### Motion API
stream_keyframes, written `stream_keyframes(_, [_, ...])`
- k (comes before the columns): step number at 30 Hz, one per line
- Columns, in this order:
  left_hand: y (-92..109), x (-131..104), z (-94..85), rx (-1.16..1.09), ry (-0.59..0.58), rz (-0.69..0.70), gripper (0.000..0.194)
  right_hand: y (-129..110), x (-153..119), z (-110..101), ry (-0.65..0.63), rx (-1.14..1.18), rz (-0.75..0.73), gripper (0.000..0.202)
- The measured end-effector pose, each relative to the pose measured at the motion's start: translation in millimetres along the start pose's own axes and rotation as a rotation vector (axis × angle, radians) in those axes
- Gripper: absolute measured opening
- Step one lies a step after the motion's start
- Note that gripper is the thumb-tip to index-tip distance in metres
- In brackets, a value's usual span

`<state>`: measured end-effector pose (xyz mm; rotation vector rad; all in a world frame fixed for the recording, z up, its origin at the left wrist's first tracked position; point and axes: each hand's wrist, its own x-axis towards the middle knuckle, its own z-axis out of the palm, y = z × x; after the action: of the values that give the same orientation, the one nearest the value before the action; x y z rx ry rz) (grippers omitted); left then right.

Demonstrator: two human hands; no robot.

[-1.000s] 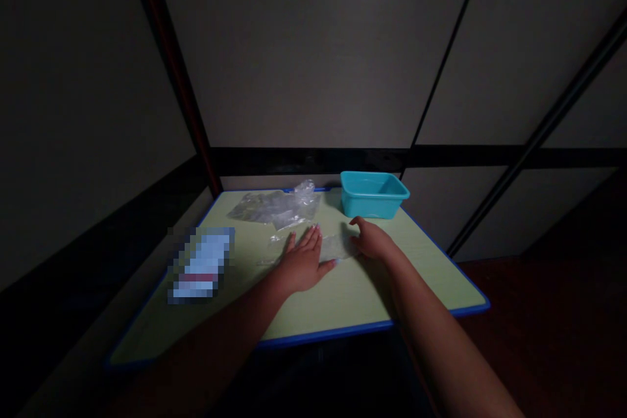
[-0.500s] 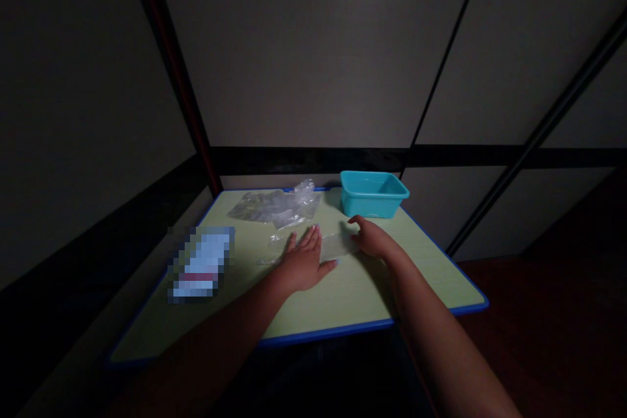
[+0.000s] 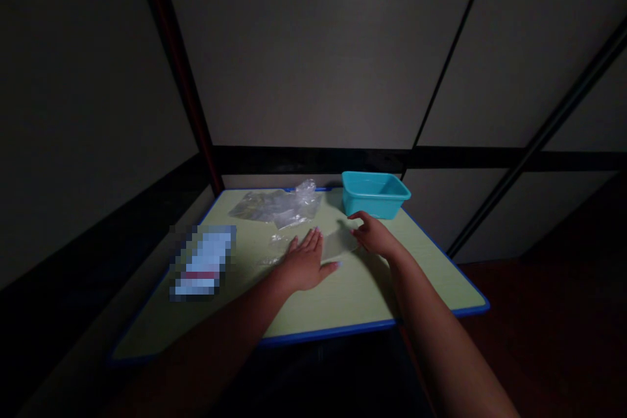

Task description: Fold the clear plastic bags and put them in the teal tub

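Note:
A clear plastic bag [image 3: 336,244] lies stretched along the middle of the table, hard to see against the pale top. My left hand [image 3: 304,264] rests flat on it, palm down, with the thumb out to the right. At the bag's right end is my right hand [image 3: 375,236], its lower fingers closed on the edge and the index finger pointing out to the left. The exact grip of those fingers is partly hidden. Behind my left hand lies a crumpled heap of clear plastic bags [image 3: 277,205].
A turquoise plastic basket [image 3: 376,204] stands at the back right, just beyond my right hand. To the left lies a blurred-out pale blue object [image 3: 204,261]. The green table [image 3: 337,307] has a blue rim and stands against panelled walls [image 3: 304,65].
My right hand has risen slightly, and the bag's right end has lifted with it. My left hand stays pressed on the bag. The whole view has shifted slightly.

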<state>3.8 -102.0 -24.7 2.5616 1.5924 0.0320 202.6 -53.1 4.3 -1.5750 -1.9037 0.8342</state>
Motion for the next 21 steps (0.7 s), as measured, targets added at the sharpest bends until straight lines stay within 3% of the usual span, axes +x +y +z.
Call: stream_keyframes(21, [5.3,-1.0,-6.6,-0.045,-0.025,-0.018,0.088,-13.9,-1.3,11.3,0.018,0.394,-0.258,0.032])
